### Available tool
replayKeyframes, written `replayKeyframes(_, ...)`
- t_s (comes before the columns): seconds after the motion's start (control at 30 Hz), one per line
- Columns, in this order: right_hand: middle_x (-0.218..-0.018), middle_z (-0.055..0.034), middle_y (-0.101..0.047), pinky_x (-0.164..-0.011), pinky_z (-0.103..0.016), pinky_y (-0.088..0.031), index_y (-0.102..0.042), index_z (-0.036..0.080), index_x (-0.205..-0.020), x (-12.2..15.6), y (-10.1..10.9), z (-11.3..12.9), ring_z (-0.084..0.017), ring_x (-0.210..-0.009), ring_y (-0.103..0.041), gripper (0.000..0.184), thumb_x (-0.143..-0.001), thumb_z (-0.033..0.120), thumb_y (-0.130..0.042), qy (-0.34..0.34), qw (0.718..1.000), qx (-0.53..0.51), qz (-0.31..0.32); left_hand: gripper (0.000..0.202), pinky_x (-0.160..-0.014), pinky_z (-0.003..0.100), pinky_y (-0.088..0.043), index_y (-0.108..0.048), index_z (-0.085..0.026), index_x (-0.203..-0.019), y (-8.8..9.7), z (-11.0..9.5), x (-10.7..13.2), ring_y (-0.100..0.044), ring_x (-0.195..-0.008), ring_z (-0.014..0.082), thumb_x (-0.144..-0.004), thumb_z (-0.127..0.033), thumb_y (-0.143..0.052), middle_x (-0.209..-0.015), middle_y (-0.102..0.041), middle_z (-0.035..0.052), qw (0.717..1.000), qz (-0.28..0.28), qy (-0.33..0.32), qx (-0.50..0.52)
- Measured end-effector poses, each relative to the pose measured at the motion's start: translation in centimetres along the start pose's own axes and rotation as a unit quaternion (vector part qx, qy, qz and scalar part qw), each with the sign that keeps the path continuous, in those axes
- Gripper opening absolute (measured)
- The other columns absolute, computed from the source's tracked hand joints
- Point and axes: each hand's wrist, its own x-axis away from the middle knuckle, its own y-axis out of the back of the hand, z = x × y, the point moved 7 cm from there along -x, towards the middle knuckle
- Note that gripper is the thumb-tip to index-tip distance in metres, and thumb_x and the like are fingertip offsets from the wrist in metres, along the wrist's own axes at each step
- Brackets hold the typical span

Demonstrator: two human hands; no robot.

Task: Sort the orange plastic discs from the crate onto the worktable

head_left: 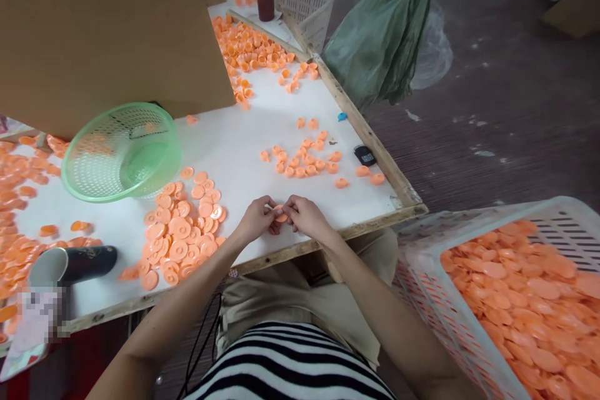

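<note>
While an orange piece [281, 215] is held over the white table [215, 137] near its wooden rail [375, 225], the left hand [259, 217] pinches one side of it between nearly closed fingers and the right hand [304, 215] pinches the other side the same way. From the hands, orange discs [179, 250] lie heaped at nine o'clock, a green basket [172, 137] sits at ten, and small orange caps [310, 170] lie scattered at one.
</note>
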Motion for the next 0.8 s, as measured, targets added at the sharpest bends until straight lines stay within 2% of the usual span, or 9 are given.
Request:
replayKeyframes(0.13, -0.052, 0.0016, -0.062, -0.042, -0.022, -0.038, -0.057, 0.019, -0.072, -0.9, -0.3, -0.1, -0.011, -0.035, -0.052, 0.013, -0.085, 0.018, -0.057, -0.053, 0.998, 0.006, 0.043, 0.034, -0.043, 0.027, -0.053, -0.045, -0.017, -0.082, 0.0, 0.1, -0.4, -0.062, -0.042, 0.0166, -0.081, -0.039, -0.071, -0.053, -0.065, 0.0031, 0.998, 0.014, 0.061, 0.000)
replayKeyframes(0.23, -0.048, 0.0013, -0.059, -0.044, -0.024, -0.038, -0.059, 0.019, -0.071, -1.5, -0.2, 0.1, -0.012, -0.035, -0.050, 0.011, -0.081, 0.016, -0.059, -0.071, 0.995, 0.054, 0.038, 0.027, -0.041, 0.025, -0.051, -0.044, -0.017, -0.082, -0.1, 0.2, -0.5, -0.061, -0.040, 0.0163, -0.083, -0.029, -0.068, -0.051, -0.063, 0.0017, 0.995, -0.003, 0.096, -0.009)
replayKeyframes(0.3, -0.048, 0.0013, -0.059, -0.046, -0.024, -0.037, -0.060, 0.019, -0.072, -1.6, -0.2, 0.3, -0.012, -0.039, -0.051, 0.009, -0.080, 0.015, -0.059, -0.076, 0.993, 0.088, 0.032, 0.023, -0.040, 0.023, -0.048, -0.044, -0.018, -0.081, -0.1, 0.2, -0.4, -0.059, -0.037, 0.0149, -0.084, -0.025, -0.066, -0.048, -0.060, -0.0005, 0.995, -0.020, 0.097, -0.023)
replayKeyframes(0.5, -0.057, 0.0007, -0.061, -0.052, -0.022, -0.035, -0.060, 0.019, -0.073, -0.8, -0.1, 0.6, -0.012, -0.051, -0.055, 0.011, -0.082, 0.015, -0.054, -0.054, 0.992, 0.111, -0.019, 0.012, -0.037, 0.018, -0.040, -0.045, -0.019, -0.081, 0.0, 0.3, 0.1, -0.054, -0.034, 0.0112, -0.087, -0.019, -0.055, -0.048, -0.057, -0.0042, 0.993, -0.082, 0.032, -0.073)
replayKeyframes(0.67, -0.054, 0.0009, -0.060, -0.055, -0.022, -0.037, -0.057, 0.019, -0.070, 1.0, 0.2, 0.9, -0.013, -0.054, -0.056, 0.016, -0.085, 0.018, -0.054, -0.003, 0.998, 0.026, -0.063, 0.016, -0.039, 0.019, -0.039, -0.047, -0.019, -0.084, -0.5, 0.0, 0.6, -0.053, -0.037, 0.0108, -0.089, -0.032, -0.055, -0.051, -0.056, -0.0041, 0.996, -0.054, -0.030, -0.067)
replayKeyframes(0.73, -0.054, 0.0008, -0.059, -0.055, -0.022, -0.039, -0.054, 0.019, -0.068, 3.2, 1.7, 0.5, -0.013, -0.053, -0.055, 0.018, -0.086, 0.023, -0.053, 0.018, 0.993, -0.045, -0.106, 0.023, -0.043, 0.021, -0.041, -0.050, -0.019, -0.087, -0.3, -0.6, 0.8, -0.054, -0.041, 0.0112, -0.089, -0.041, -0.053, -0.057, -0.059, -0.0019, 0.991, -0.050, -0.066, -0.102)
replayKeyframes(0.8, -0.057, 0.0009, -0.059, -0.053, -0.023, -0.039, -0.056, 0.019, -0.073, 6.5, 4.7, -0.9, -0.013, -0.053, -0.055, 0.018, -0.086, 0.031, -0.055, 0.042, 0.973, -0.124, -0.189, 0.028, -0.051, 0.024, -0.046, -0.055, -0.018, -0.091, 0.5, -1.7, 0.8, -0.060, -0.052, 0.0130, -0.088, -0.046, -0.054, -0.069, -0.065, 0.0019, 0.974, -0.084, -0.118, -0.174)
